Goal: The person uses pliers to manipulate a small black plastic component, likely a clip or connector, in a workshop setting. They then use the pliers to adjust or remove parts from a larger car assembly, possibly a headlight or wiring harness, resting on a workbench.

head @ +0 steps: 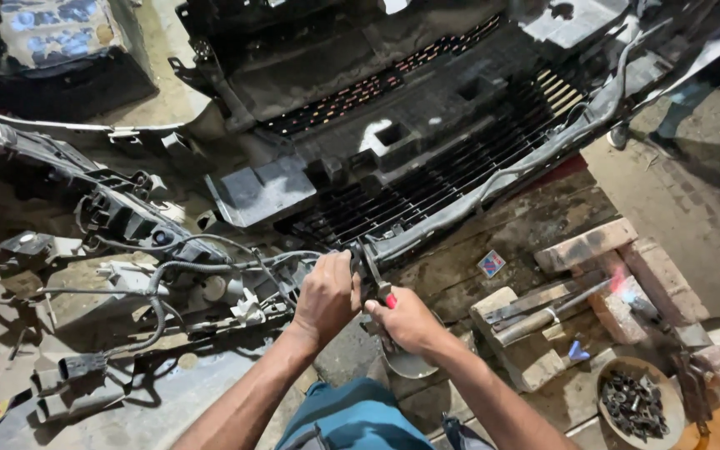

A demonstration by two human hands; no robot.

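We've got both hands on the same spot here. Our left hand (327, 296) is wrapped in a tight fist around the lower edge of the big grey-black plastic car bumper (427, 108), right where a bundle of grey wiring loom (202, 267) meets the slatted black grille section (427, 179). Our right hand (406, 321) is closed round a red-handled hand tool (381, 292), and the dark metal end pokes up against that same bumper edge; we can't tell exactly what kind of tool it is since the fingers cover most of it.

The bumper lies inside-up across the dusty floor, all ribbed plastic, moulded brackets and scuffed matt surfaces, with a long grey strip running diagonally along its rim. Just under our hands sits a shallow dull metal dish (410, 362), mostly hidden, contents not visible.

Off to the right there are rough reddish-brown bricks (593, 246) and a wooden-handled hammer (543, 317) lying across a pale block. Near the bottom right corner is a round rusty metal bowl (668, 400) filled with a heap of dark, greasy bolts and nuts (631, 404).
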